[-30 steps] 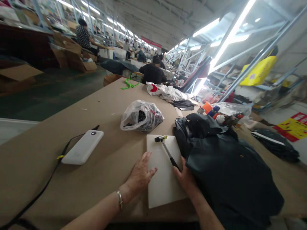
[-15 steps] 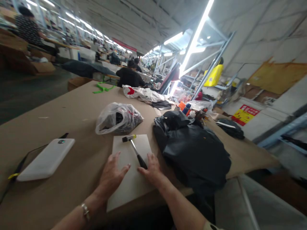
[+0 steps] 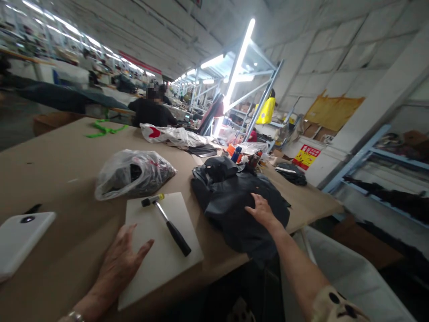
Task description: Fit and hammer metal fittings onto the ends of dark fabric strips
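My left hand lies flat and open on the left edge of a white board on the brown table. A small hammer with a black handle rests across the board, untouched. My right hand is open, fingers spread, resting on a heap of black fabric to the right of the board.
A clear plastic bag of dark pieces sits behind the board. A white power bank lies at the left edge. Further back are a white bag, green ribbon, small bottles and a seated person in black. Shelving stands on the right.
My right hand left the hammer handle and moved right onto the black fabric. The view swung to the right. My left hand stayed on the board.
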`<control>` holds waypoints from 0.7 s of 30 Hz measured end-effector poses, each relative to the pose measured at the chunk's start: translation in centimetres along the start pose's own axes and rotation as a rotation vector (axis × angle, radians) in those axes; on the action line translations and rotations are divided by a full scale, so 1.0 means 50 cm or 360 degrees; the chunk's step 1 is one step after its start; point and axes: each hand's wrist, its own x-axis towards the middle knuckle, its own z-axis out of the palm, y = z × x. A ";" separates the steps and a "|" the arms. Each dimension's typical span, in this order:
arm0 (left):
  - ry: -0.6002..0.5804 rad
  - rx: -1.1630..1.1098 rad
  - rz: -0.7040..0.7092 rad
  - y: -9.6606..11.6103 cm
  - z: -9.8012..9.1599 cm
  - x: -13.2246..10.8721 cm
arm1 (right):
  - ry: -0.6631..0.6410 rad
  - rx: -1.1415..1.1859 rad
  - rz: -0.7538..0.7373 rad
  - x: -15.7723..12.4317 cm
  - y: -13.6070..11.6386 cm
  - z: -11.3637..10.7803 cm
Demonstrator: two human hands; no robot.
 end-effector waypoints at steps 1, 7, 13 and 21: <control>-0.0002 0.0120 0.0028 0.017 -0.011 0.002 | -0.0014 -0.0030 0.0032 0.001 0.011 0.017; -0.0737 0.0342 0.0551 0.127 -0.030 0.062 | -0.0126 -0.0103 -0.0045 0.000 -0.007 0.050; -0.0920 0.0224 0.0823 0.124 -0.027 0.111 | -0.0125 -0.0045 -0.0306 -0.033 -0.070 -0.029; -0.0927 0.0149 0.0639 -0.120 -0.118 0.114 | -0.0411 0.0050 -0.1064 -0.169 -0.255 0.018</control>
